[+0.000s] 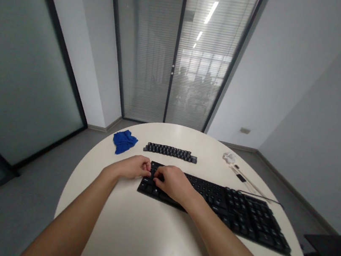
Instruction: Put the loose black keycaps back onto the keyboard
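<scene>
- Curling the left hand (138, 167) in at the left end of the black keyboard (253, 219), can't tell if pinching anything with those fingers
- Bending the right hand's (177, 182) fingers over the keys just beside, can't tell on grip there either
- Got the keyboard lying slanted on the tabletop (129, 233)
- Got black keycaps (170, 152) lined up beyond, between blue cloth (124, 141) and crumpled white stuff (229, 157)

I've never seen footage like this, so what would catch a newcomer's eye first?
Probably the left hand and right hand, both at the left end of the black keyboard. Beyond them lie rows of loose black keys, and a bright blue cloth sits at the far left of the pale round table.
</scene>
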The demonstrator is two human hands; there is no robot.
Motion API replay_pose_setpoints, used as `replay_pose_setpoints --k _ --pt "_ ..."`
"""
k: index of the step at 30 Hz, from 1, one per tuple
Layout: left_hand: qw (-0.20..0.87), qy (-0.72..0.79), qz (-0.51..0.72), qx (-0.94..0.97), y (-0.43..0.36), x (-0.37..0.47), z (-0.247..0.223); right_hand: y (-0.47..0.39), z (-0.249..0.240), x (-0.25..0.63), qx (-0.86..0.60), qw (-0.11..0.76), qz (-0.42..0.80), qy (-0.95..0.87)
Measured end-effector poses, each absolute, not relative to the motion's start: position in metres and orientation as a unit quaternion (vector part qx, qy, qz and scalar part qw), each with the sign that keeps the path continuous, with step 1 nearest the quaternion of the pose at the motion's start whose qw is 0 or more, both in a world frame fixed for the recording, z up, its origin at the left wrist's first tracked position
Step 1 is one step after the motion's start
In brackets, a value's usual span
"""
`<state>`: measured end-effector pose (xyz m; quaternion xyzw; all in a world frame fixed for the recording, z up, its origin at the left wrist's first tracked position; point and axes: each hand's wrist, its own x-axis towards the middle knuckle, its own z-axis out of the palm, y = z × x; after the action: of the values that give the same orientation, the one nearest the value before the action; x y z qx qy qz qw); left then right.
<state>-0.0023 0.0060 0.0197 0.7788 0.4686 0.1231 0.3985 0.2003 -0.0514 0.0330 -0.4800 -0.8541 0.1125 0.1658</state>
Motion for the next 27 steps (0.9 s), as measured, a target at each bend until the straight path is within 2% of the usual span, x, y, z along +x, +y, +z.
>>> replay_pose_setpoints --k 4,8,13,18,27 --pt "0.401 0.467 0.121 0.778 0.006 -0.003 0.019 -0.047 0.032 0.204 -0.468 0.207 0.154 -0.845" --pt "0.400 0.465 0.119 0.781 0.008 -0.005 0.016 -0.042 0.024 0.215 -0.480 0.276 0.257 -0.793" --pt "0.398 0.468 0.116 0.781 0.009 -0.006 0.014 -0.034 0.012 0.222 -0.469 0.298 0.344 -0.757" --pt "0.397 0.464 0.114 0.784 0.008 -0.006 0.016 -0.034 0.008 0.220 -0.465 0.301 0.336 -0.761" --pt "0.397 0.467 0.115 0.781 0.008 -0.005 0.017 -0.043 0.018 0.215 -0.479 0.245 0.216 -0.815"
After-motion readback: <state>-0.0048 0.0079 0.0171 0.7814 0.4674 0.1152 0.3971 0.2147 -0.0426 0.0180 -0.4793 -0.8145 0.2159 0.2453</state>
